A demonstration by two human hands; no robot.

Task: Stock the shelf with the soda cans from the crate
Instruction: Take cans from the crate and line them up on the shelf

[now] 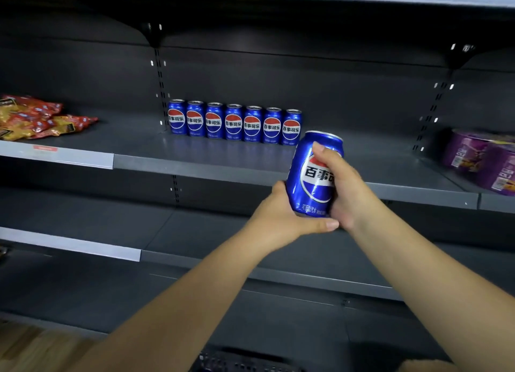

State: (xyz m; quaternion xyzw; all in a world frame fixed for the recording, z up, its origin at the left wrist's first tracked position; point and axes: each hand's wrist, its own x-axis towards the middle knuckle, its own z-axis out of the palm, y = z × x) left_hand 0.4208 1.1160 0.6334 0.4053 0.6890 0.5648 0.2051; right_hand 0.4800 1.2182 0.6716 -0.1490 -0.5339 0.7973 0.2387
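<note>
While the left hand [278,218] cups its base and the right hand [345,187] wraps its side, the blue can [312,176] shows "百事"; beyond the grip, seven "百事可乐" cans [234,123] line the grey shelf [133,140].

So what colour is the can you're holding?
The can is blue with a red, white and blue circle; head view.

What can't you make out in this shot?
Head view only.
Crate: cut by bottom edge, contents unseen.
Held can: right hand covers label's end, left hand hides base.
Snack bags: cut by left edge, print blurred.
Purple tubs: cut by right edge, text too small.
</note>
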